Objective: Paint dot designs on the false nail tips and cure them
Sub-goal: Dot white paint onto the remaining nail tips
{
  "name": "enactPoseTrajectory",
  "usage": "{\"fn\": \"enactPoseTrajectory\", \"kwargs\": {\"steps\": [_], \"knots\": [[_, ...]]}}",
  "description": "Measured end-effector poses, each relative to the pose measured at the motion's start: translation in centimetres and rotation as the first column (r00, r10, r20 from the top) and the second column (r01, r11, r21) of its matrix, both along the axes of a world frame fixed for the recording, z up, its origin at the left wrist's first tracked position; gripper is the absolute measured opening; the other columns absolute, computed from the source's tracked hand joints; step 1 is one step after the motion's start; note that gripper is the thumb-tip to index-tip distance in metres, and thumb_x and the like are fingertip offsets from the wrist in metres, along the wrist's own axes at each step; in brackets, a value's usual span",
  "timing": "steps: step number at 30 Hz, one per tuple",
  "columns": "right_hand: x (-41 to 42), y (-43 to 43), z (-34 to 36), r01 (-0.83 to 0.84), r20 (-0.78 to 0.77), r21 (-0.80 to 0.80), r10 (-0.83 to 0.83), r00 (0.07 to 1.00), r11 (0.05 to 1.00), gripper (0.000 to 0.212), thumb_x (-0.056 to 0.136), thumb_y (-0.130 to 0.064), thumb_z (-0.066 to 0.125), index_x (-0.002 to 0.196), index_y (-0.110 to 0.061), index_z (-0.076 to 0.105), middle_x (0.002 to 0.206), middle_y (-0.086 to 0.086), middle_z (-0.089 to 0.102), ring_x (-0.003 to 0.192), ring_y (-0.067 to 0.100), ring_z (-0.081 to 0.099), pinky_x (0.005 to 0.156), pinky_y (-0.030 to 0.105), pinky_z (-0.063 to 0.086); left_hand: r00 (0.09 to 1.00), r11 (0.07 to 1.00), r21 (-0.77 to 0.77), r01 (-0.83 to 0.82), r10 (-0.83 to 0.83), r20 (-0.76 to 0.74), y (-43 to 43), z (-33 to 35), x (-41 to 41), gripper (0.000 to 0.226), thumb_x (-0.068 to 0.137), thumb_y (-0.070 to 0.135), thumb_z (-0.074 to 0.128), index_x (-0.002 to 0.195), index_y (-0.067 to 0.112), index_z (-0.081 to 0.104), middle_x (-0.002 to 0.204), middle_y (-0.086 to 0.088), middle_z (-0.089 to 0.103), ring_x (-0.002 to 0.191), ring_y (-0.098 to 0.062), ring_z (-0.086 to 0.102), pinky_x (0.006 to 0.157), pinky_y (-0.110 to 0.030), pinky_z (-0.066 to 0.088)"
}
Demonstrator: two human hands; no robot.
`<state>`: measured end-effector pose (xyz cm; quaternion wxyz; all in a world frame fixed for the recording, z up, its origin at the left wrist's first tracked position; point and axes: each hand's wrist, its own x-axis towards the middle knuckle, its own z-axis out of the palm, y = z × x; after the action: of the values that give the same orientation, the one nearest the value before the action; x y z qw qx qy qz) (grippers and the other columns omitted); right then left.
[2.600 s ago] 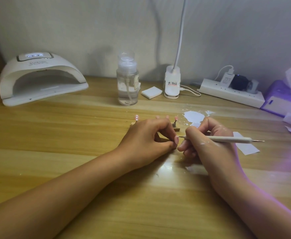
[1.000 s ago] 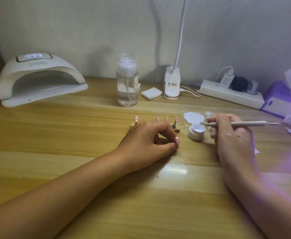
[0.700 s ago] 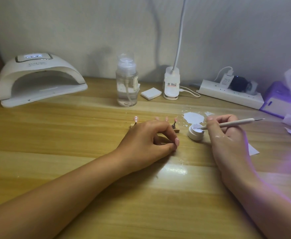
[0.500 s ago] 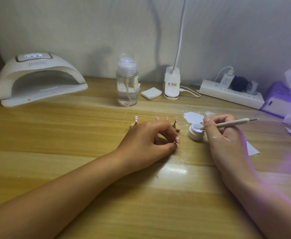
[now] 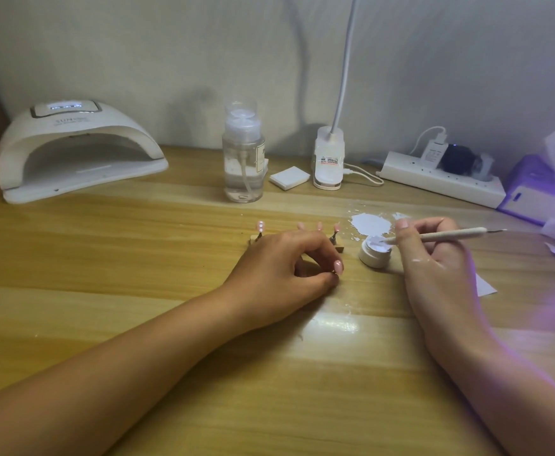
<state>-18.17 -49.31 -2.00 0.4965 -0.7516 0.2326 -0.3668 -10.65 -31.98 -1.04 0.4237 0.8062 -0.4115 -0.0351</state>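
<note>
Pink false nail tips (image 5: 261, 226) stand on small pegs along a wooden holder (image 5: 339, 247) at the table's middle. My left hand (image 5: 282, 274) lies over the holder, thumb and forefinger pinching a small peg at its near side. My right hand (image 5: 434, 258) grips a white dotting tool (image 5: 450, 234) like a pen. The tool's tip dips into a small open jar of white gel (image 5: 375, 253) just right of the holder. The white curing lamp (image 5: 75, 153) sits at the back left, its display lit.
A clear pump bottle (image 5: 243, 159), a white pad (image 5: 289, 177) and a clip lamp base (image 5: 329, 159) stand at the back. A power strip (image 5: 440, 179) and a tissue box (image 5: 546, 192) lie at the right. White paint is smeared on the table (image 5: 370, 223); paper scraps lie nearby.
My right hand left the nail tip at my left fingers, swung right and back, and lowered the dotting tool's tip into the gel jar. My left hand stayed put.
</note>
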Motion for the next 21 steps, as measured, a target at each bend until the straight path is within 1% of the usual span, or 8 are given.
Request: {"fn": "enactPoseTrajectory", "kwargs": {"steps": [3,5,7,8,11,14,18,21], "knots": [[-0.1,0.3,0.7,-0.002,0.169,0.16,-0.025,0.985,0.987,0.024,0.104,-0.042,0.048,0.085,-0.028,0.049,0.066,-0.009,0.06,0.053,0.001,0.048,0.053,0.019,0.037,1.0,1.0,-0.004,0.004,-0.004,-0.014,0.0,0.0,0.0,0.014,0.082,0.02,0.075,0.081,0.032,0.068,0.081,0.023,0.067,0.057,0.001,0.054,0.062,-0.017,0.035],[-0.6,0.8,1.3,-0.049,0.247,0.158,0.008,0.969,0.986,0.019,0.105,-0.037,0.05,0.089,-0.027,0.051,0.068,-0.006,0.066,0.047,0.005,0.052,0.045,0.016,0.04,1.0,1.0,-0.008,0.004,-0.005,-0.016,0.0,0.1,0.0,0.014,0.081,0.019,0.075,0.08,0.032,0.068,0.079,0.024,0.066,0.057,0.001,0.053,0.061,-0.017,0.035],[-1.0,1.6,1.9,-0.111,0.285,0.123,0.072,0.956,0.986,0.013,0.101,-0.032,0.059,0.09,-0.026,0.055,0.074,-0.003,0.07,0.051,0.008,0.059,0.044,0.017,0.044,1.0,1.0,-0.007,0.007,-0.007,-0.011,0.0,0.1,0.0,0.016,0.081,0.019,0.075,0.079,0.032,0.068,0.078,0.025,0.066,0.056,0.0,0.053,0.061,-0.016,0.034],[-1.2,2.0,2.0,-0.154,0.296,0.134,0.108,0.949,0.979,0.013,0.098,-0.031,0.063,0.089,-0.025,0.057,0.072,-0.001,0.07,0.051,0.009,0.06,0.044,0.018,0.045,1.0,1.0,-0.007,0.012,-0.012,-0.009,0.0,0.2,0.0,0.016,0.081,0.018,0.075,0.079,0.032,0.068,0.079,0.025,0.066,0.056,0.0,0.053,0.061,-0.015,0.034],[-1.5,3.3,1.9,-0.293,0.255,0.244,0.231,0.939,0.924,0.02,0.093,-0.029,0.069,0.082,-0.018,0.056,0.059,0.002,0.064,0.042,0.01,0.051,0.04,0.018,0.04,1.0,1.0,-0.016,0.022,-0.022,0.004,0.0,0.2,0.0,0.018,0.08,0.017,0.076,0.078,0.033,0.067,0.079,0.026,0.066,0.056,0.0,0.053,0.06,-0.013,0.033],[-1.5,3.8,1.4,-0.306,0.14,0.316,0.275,0.951,0.898,0.022,0.091,-0.023,0.07,0.082,-0.016,0.051,0.055,0.003,0.064,0.04,0.009,0.049,0.04,0.018,0.041,1.0,0.999,-0.03,0.028,-0.028,0.012,0.0,0.3,0.1,0.023,0.079,0.015,0.076,0.076,0.036,0.066,0.077,0.027,0.065,0.056,-0.001,0.054,0.059,-0.013,0.034],[-1.5,3.8,1.5,-0.288,0.123,0.305,0.262,0.957,0.908,0.03,0.082,-0.012,0.07,0.062,-0.018,0.048,0.049,0.007,0.059,0.039,0.009,0.049,0.04,0.017,0.039,1.0,0.999,-0.03,0.022,-0.021,0.021,0.0,0.3,0.0,0.026,0.079,0.016,0.076,0.074,0.038,0.064,0.073,0.032,0.062,0.057,-0.002,0.053,0.058,-0.013,0.033],[-1.5,3.8,1.4,-0.286,0.089,0.282,0.271,0.958,0.916,0.025,0.074,-0.015,0.066,0.059,-0.019,0.046,0.048,0.011,0.059,0.038,0.011,0.049,0.04,0.018,0.039,1.0,0.999,-0.034,0.024,-0.023,0.02,-0.1,0.2,0.0,0.025,0.079,0.014,0.076,0.074,0.036,0.065,0.071,0.033,0.061,0.055,0.0,0.054,0.058,-0.01,0.032]]}}
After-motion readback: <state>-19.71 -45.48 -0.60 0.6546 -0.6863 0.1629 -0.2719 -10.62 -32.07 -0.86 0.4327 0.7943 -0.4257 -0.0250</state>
